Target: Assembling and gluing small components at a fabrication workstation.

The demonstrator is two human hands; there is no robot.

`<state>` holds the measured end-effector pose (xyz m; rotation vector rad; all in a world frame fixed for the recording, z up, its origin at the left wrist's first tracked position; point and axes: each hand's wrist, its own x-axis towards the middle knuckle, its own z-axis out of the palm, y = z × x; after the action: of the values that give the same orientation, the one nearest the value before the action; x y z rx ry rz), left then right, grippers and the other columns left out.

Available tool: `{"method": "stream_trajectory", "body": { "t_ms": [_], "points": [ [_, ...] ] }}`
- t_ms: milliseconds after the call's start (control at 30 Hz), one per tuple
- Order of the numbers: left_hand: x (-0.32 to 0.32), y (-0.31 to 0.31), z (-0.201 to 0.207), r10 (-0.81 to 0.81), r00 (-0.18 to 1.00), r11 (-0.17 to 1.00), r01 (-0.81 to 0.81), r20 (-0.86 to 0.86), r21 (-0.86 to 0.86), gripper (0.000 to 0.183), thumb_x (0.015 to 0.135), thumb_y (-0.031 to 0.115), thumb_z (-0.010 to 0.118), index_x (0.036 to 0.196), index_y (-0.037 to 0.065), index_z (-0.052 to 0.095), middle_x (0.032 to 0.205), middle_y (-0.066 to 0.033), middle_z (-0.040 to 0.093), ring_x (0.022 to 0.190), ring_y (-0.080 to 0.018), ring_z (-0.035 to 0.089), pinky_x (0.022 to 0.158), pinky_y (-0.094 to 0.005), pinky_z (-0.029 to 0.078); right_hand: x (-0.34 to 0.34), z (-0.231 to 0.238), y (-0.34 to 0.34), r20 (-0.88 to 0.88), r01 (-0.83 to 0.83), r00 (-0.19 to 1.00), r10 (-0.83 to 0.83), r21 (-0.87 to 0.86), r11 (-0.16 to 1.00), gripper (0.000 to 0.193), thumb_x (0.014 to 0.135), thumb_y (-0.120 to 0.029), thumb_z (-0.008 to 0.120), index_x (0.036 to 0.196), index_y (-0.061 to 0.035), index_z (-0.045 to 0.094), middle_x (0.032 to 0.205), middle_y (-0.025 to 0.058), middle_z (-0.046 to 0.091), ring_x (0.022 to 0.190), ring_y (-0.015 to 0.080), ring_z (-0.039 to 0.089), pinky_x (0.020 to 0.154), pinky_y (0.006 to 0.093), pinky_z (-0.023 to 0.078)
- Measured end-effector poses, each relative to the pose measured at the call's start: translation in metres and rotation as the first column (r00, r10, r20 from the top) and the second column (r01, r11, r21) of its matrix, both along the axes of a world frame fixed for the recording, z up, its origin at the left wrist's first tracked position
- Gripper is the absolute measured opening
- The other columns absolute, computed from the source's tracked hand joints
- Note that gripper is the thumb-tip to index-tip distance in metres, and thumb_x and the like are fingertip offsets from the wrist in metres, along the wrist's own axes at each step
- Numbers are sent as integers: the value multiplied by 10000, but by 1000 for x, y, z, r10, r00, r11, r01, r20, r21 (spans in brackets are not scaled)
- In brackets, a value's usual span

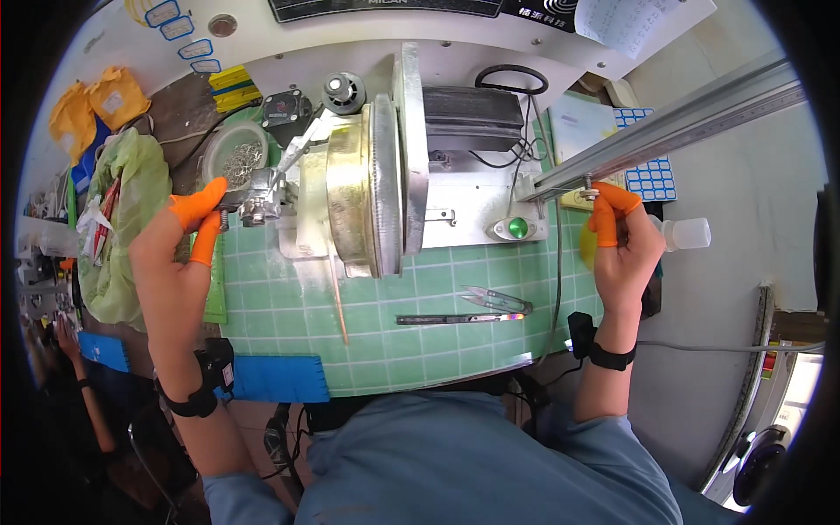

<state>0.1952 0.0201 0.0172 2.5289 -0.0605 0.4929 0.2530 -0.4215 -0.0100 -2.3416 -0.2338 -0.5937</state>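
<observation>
Orange finger cots cover the thumb and index finger of both hands. My left hand [175,249] pinches a small metal screw [225,218] at the outer end of a metal clamp [259,197]. That clamp sits left of a machine with a large round metal wheel [382,188], whose rim looks toothed. Over at the right, my right hand [628,234] closes thumb and index finger on a small pale knob [589,193] at the lower edge of a long aluminium rail [674,129]. The fingers partly hide both pieces.
A green gridded mat [367,359] covers the bench, bearing thread snips [497,300], a dark slim knife-like tool [455,319] and a thin stick [339,302]. Behind the clamp is a bowl of small metal parts [241,162]. A green-buttoned switch [518,228] and a cable [559,289] lie right.
</observation>
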Motion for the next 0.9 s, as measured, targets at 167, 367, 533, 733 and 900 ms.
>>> {"method": "stream_trajectory", "body": {
  "t_ms": [167,367,533,733,900],
  "points": [
    [0,1,0,-8,1000,1000,8,3,-21,318,900,-95,677,1199,1,731,1092,-97,756,941,-136,698,897,-278,524,-9,-18,19,-9,32,999,-31,40,999,164,918,-21,733,1079,11,726,715,79,662,630,95,642,580,240,482],
    [-7,1,-2,16,998,1000,-15,64,-9,360,860,-96,701,1194,30,747,978,-129,740,860,-214,721,855,-299,540,-19,-4,16,-167,86,984,-60,156,984,194,968,14,677,1153,20,734,853,61,732,784,80,667,695,230,510],
    [-4,-2,16,-20,993,994,8,113,110,361,832,-71,731,1164,71,756,967,-152,729,834,-301,701,842,-345,554,-51,41,-14,16,102,995,-102,5,995,247,1038,-78,597,1245,15,694,1144,112,732,1066,167,658,949,308,498],
    [-75,-26,82,-71,968,976,118,242,-184,288,799,77,821,1065,3,737,1087,-188,732,971,-306,705,840,-380,553,-93,81,8,139,-21,990,27,-41,999,267,1056,-163,544,1126,65,665,1033,157,702,878,217,644,807,336,500],
    [-116,-18,117,-344,870,499,488,353,-716,208,832,140,802,927,-24,716,853,-228,721,705,-351,726,681,-496,611,-110,80,77,43,-452,888,458,-102,886,282,1041,-244,552,963,19,620,794,105,611,695,167,536,630,309,397]
  ]
}}
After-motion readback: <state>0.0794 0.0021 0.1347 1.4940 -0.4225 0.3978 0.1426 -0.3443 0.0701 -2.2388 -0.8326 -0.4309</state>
